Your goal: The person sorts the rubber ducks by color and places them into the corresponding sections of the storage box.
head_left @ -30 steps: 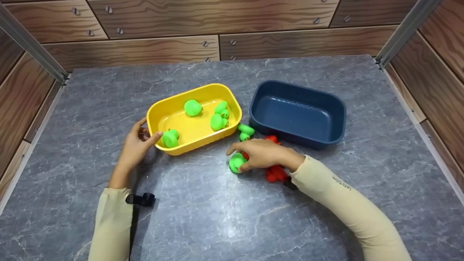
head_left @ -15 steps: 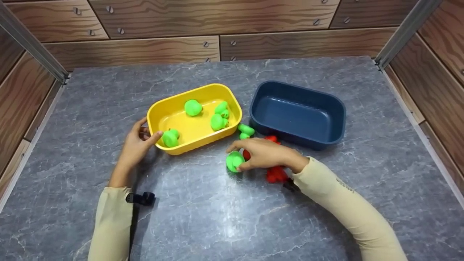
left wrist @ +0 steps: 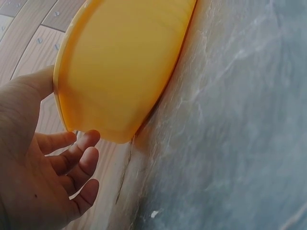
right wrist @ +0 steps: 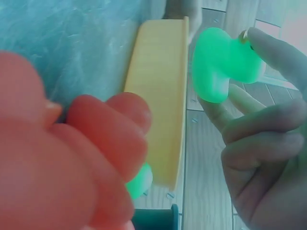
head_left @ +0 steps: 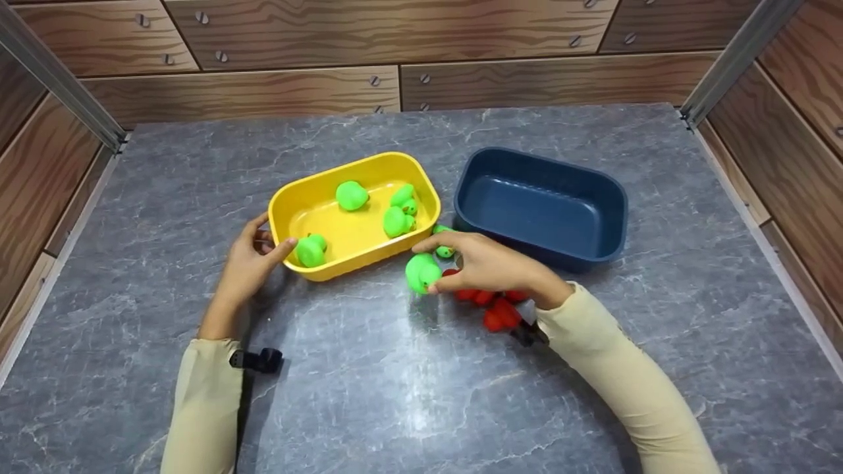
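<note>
Presently the right hand [head_left: 487, 264] is pinching a green duck [head_left: 420, 273] just before the yellow tub [head_left: 361, 259], which the left hand [head_left: 247, 268] is gripping; rightward of that tub, red toys [head_left: 502, 316] and a blue tub [head_left: 537, 210] are sitting.

red toys [head_left: 502, 316] partly hidden by right grip [head_left: 487, 264], sleeves [head_left: 203, 408] cut off

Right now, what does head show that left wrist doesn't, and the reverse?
Only head: the right grip pinching a green duck, another duck partly hidden by that grip, four ducks inside the yellow tub, the blue tub, red toys, both sleeves.
Only left wrist: the palm of the left grip.
Both: the left grip holding the yellow tub's end, grey tabletop, wood-print panels.
</note>
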Demonstrator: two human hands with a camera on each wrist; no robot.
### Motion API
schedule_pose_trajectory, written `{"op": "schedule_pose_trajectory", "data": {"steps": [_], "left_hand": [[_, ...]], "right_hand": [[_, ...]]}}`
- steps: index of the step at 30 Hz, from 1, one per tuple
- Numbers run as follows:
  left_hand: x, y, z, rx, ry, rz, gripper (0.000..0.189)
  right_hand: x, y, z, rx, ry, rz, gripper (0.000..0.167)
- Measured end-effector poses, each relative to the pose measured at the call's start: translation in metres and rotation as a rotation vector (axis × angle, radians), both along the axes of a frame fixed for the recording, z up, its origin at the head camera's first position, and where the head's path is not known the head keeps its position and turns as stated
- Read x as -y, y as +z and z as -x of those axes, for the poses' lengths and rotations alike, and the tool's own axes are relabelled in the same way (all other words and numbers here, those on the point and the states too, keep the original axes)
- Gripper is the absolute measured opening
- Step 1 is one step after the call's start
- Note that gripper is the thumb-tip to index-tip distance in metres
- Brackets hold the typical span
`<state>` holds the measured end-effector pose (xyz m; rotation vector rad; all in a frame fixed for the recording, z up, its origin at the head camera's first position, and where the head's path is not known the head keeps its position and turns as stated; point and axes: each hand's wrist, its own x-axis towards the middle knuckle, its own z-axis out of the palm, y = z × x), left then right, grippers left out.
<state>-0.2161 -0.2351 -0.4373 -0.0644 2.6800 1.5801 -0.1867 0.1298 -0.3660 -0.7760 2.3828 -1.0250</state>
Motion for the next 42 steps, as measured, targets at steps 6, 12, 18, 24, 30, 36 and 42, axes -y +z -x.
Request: {"op": "schedule_pose_trajectory", "data": {"steps": [6,12,18,24,30,36,42], "left_hand": [[0.001,0.001,-0.001,0.007,-0.004,0.016,0.073],[0.0,0.0,0.0,0.007,-0.002,0.004,0.073],[0.001,-0.001,0.0,0.0,0.002,0.008,0.072],[0.0,-0.001,0.0,-0.022,0.002,0.013,0.07],[0.0,0.0,0.001,-0.008,0.001,0.017,0.071],[-0.001,0.001,0.0,-0.005,-0.002,0.002,0.072],[-0.001,0.001,0.0,-0.006,-0.001,-0.008,0.072]], "right_hand": [[-0.002,0.003,0.0,0.013,-0.018,0.062,0.057],[-0.002,0.007,0.002,0.016,-0.017,0.095,0.057],[-0.002,0.008,0.003,0.002,-0.004,0.117,0.059],[0.0,0.01,0.004,-0.009,-0.015,0.128,0.058],[0.002,0.015,0.004,-0.029,-0.03,0.17,0.057],[0.006,0.018,0.006,-0.042,-0.06,0.215,0.057],[0.012,0.017,0.01,-0.017,-0.135,0.273,0.058]]}}
